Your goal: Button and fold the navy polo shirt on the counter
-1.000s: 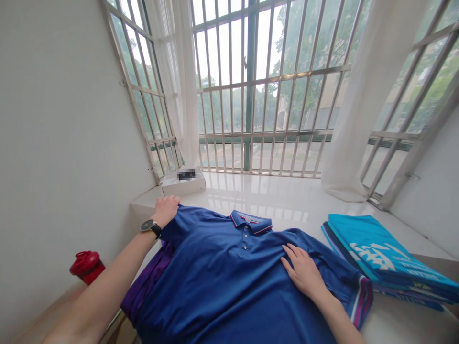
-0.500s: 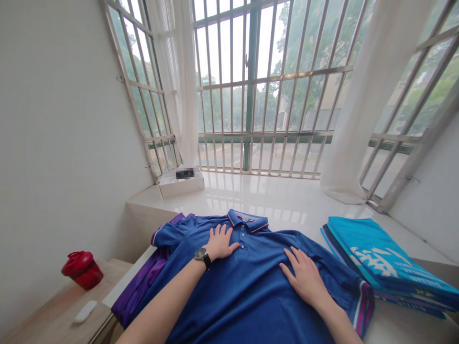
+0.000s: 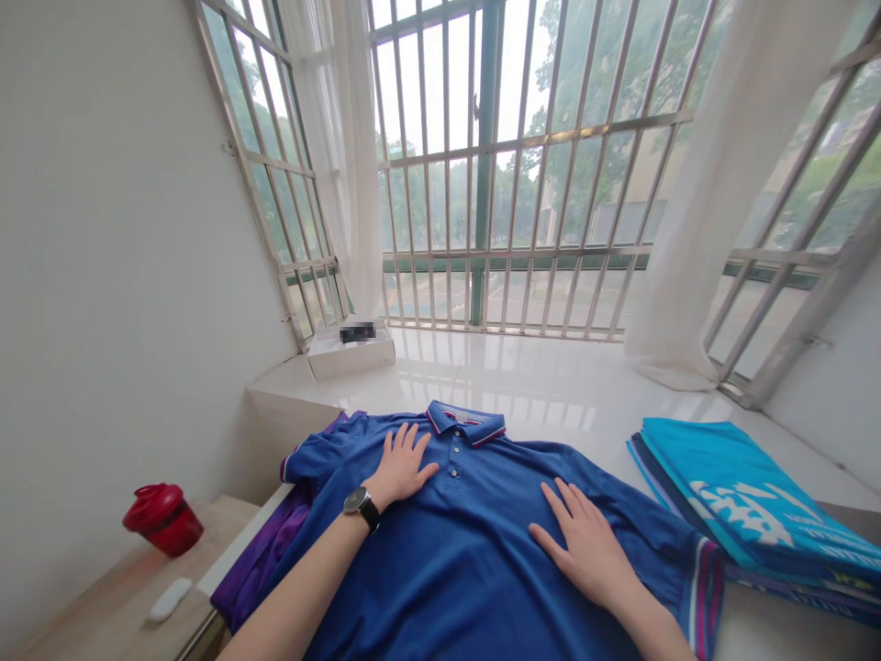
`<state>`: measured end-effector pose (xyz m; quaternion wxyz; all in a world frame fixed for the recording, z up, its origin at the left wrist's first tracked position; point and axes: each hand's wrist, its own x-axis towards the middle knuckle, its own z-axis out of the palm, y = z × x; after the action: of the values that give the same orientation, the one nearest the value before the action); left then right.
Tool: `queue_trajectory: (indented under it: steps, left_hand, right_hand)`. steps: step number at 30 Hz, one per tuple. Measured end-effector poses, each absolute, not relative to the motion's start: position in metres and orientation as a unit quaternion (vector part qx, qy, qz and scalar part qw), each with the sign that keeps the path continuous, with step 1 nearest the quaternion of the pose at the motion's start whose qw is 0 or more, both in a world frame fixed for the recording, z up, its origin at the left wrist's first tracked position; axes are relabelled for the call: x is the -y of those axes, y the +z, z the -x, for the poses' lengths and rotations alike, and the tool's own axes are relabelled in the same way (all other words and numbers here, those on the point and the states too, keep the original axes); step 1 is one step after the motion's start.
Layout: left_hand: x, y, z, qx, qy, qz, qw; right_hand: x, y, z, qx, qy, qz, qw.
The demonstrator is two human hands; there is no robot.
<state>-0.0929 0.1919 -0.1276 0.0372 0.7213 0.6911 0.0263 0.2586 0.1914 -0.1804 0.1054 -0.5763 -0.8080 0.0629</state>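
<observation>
A blue polo shirt with striped collar and cuffs lies spread face up, its collar toward the window. My left hand, with a watch on the wrist, rests flat on the chest left of the buttons, fingers spread. On the other side of the chest lies my right hand, also flat with its fingers apart. Neither hand grips the cloth. Part of a purple garment shows from beneath the shirt on the left. The shirt's lower hem is out of view.
To the right sits a stack of folded clothes, a bright blue shirt on top. A white box holding a blurred dark item stands on the windowsill. At lower left are a red lidded bucket and a white object.
The shirt's collar and both hands have shifted slightly left. My hands stay flat on the cloth. The camera view has turned a little, moving the background slightly right.
</observation>
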Motion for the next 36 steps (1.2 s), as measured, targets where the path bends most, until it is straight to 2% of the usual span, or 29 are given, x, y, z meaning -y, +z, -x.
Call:
queue_trajectory:
  steps: [4, 7, 12, 18, 21, 26, 31, 36]
  left_hand:
    - [-0.173, -0.125, 0.107, -0.752, 0.021, -0.658, 0.007]
    - [-0.164, -0.132, 0.117, -0.794, 0.006, -0.608, 0.025]
    - [-0.157, -0.149, 0.11, -0.794, 0.016, -0.607, 0.021]
    - [-0.158, -0.146, 0.107, -0.766, 0.01, -0.642, 0.04]
    - [-0.166, -0.136, 0.105, -0.774, -0.002, -0.63, 0.067]
    - [-0.185, -0.121, 0.06, -0.721, 0.06, -0.69, -0.008]
    - [-0.209, -0.127, 0.003, -0.64, 0.102, -0.761, 0.023]
    - [-0.22, -0.152, -0.015, -0.645, 0.157, -0.748, 0.004]
  right_hand:
    - [-0.192, -0.183, -0.258, 0.806, 0.056, 0.581, 0.097]
    - [-0.19, -0.183, -0.255, 0.797, 0.055, 0.597, 0.078]
    - [-0.183, -0.181, -0.256, 0.771, 0.067, 0.631, 0.054]
    - [-0.182, -0.167, -0.272, 0.779, 0.066, 0.619, 0.074]
    - [-0.19, -0.162, -0.286, 0.758, 0.055, 0.64, 0.112]
    - [-0.2, -0.161, -0.305, 0.733, 0.002, 0.664, 0.15]
    - [-0.198, -0.158, -0.314, 0.727, -0.011, 0.678, 0.11]
    - [-0.197, -0.155, -0.319, 0.719, -0.017, 0.688, 0.095]
